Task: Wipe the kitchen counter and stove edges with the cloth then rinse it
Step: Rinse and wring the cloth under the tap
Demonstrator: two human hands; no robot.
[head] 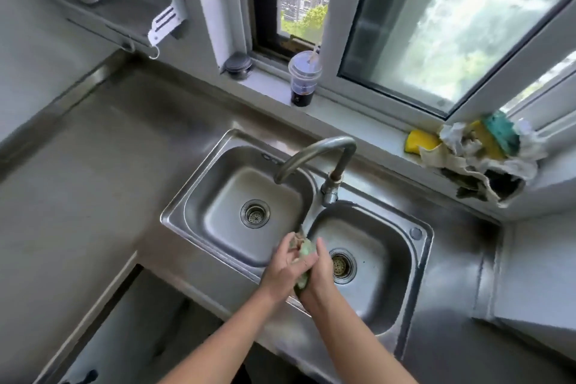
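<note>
A bunched green cloth is squeezed between both hands over the divider of a steel double sink. My left hand grips its left side with curled fingers. My right hand wraps round its right side. The cloth's lower end shows between my wrists. The curved faucet points over the left basin; no water stream is visible. The steel counter spreads to the left of the sink.
On the window sill stand a plastic cup with dark liquid, a yellow sponge, and a pile of rags with a green-yellow sponge. A wall rack hangs at upper left. An open gap lies below the counter at lower left.
</note>
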